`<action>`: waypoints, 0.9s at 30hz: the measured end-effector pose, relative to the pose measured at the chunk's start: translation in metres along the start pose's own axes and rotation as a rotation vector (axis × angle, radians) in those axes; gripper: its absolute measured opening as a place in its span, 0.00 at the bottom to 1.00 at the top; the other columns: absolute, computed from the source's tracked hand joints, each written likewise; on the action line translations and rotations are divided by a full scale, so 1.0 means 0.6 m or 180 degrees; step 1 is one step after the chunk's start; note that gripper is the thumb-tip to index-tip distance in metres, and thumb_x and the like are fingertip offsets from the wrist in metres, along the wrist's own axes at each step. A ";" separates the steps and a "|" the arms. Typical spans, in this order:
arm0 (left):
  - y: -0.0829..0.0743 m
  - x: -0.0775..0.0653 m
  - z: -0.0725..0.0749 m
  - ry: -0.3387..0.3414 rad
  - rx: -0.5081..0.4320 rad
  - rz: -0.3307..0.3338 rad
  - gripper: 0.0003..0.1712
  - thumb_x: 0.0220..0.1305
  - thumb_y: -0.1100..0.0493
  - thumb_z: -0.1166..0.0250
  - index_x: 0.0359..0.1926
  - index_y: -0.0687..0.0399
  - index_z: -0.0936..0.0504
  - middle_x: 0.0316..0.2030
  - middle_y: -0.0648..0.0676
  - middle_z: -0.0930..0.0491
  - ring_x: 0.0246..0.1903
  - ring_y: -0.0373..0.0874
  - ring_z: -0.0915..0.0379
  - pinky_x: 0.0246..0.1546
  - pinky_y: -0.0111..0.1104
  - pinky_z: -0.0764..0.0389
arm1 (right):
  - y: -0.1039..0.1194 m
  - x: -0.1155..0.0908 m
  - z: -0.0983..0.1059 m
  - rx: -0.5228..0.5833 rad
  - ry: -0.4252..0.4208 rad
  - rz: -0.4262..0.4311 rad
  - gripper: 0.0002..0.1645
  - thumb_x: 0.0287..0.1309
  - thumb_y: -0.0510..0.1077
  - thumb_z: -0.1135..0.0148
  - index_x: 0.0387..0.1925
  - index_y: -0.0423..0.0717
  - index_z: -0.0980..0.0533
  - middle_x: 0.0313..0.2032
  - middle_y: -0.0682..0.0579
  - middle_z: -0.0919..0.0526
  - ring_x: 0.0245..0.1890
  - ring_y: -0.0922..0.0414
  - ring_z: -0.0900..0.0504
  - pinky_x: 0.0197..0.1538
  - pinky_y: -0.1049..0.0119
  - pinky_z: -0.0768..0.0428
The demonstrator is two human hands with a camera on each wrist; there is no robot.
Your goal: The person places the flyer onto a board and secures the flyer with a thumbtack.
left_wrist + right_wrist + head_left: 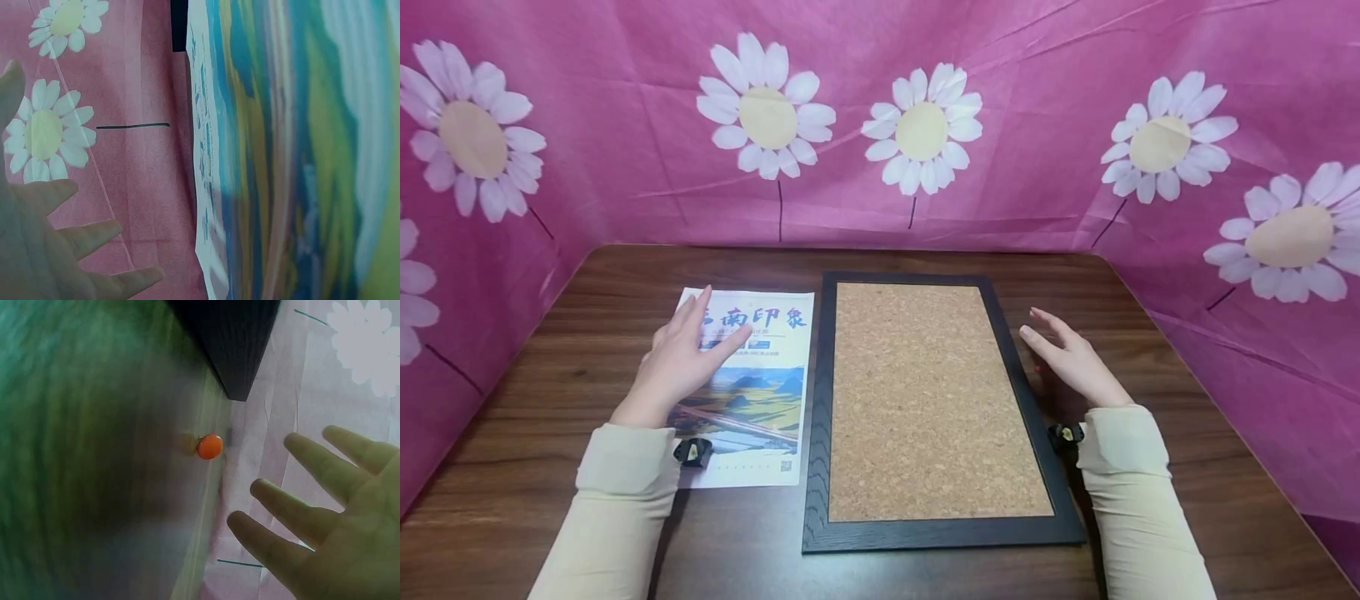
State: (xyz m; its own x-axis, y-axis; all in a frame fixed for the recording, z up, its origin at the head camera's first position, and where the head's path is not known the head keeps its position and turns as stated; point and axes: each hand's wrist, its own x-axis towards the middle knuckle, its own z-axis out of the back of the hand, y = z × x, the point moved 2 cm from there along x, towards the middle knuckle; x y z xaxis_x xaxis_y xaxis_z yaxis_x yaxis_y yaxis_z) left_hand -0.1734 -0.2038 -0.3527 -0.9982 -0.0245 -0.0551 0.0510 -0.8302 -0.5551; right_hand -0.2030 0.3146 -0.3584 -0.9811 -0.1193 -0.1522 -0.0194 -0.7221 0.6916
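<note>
A printed poster (767, 417) with large blue-purple characters and a landscape photo lies flat at the left. My left hand (681, 354) is over its left part, covering some of the print, with its fingers extended and nothing in them. In the left wrist view that hand (56, 231) has its fingers spread. Right of the poster lies a cork board (925, 400) in a black wood-grain frame. Beyond the board's right edge is my right hand (1078, 367), fingers extended and holding nothing. A small, round red-orange thing (210, 446) sits on the table near it; its kind is unclear.
The brown wood-grain table (752, 550) carries the poster and board side by side, a narrow gap between them. A pink cloth (850, 212) printed with white daisies hangs behind and along both sides. Each wrist wears a small black camera (692, 452).
</note>
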 end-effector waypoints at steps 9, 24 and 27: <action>0.004 -0.003 0.004 0.0157 -0.0147 0.0044 0.57 0.64 0.24 0.49 0.79 0.47 0.63 0.78 0.66 0.61 0.71 0.78 0.61 0.59 0.78 0.52 | -0.003 0.000 -0.004 0.0030 0.0198 -0.0034 0.47 0.70 0.66 0.51 0.75 0.39 0.46 0.71 0.34 0.39 0.69 0.36 0.37 0.69 0.38 0.37; 0.058 0.003 0.024 0.0504 -0.0623 0.0156 0.60 0.67 0.33 0.43 0.77 0.63 0.67 0.75 0.75 0.61 0.72 0.75 0.58 0.69 0.66 0.49 | -0.019 0.002 -0.003 -0.0315 0.0326 0.0143 0.39 0.70 0.61 0.47 0.70 0.37 0.35 0.59 0.37 0.22 0.56 0.46 0.23 0.56 0.57 0.24; 0.065 0.003 0.028 0.0486 -0.0653 0.0171 0.59 0.67 0.35 0.41 0.77 0.65 0.65 0.74 0.75 0.59 0.72 0.74 0.57 0.69 0.65 0.49 | -0.019 0.002 -0.002 -0.0313 0.0327 0.0181 0.38 0.70 0.59 0.46 0.69 0.36 0.35 0.59 0.37 0.22 0.56 0.46 0.22 0.56 0.59 0.24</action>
State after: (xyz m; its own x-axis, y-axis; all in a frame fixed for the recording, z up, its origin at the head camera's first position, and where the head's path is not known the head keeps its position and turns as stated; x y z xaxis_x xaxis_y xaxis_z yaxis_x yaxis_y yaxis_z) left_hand -0.1738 -0.2455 -0.3607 -0.9782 0.0318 -0.2050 0.1248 -0.6993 -0.7039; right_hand -0.2035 0.3220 -0.3670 -0.9551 -0.2274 -0.1897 0.0595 -0.7748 0.6293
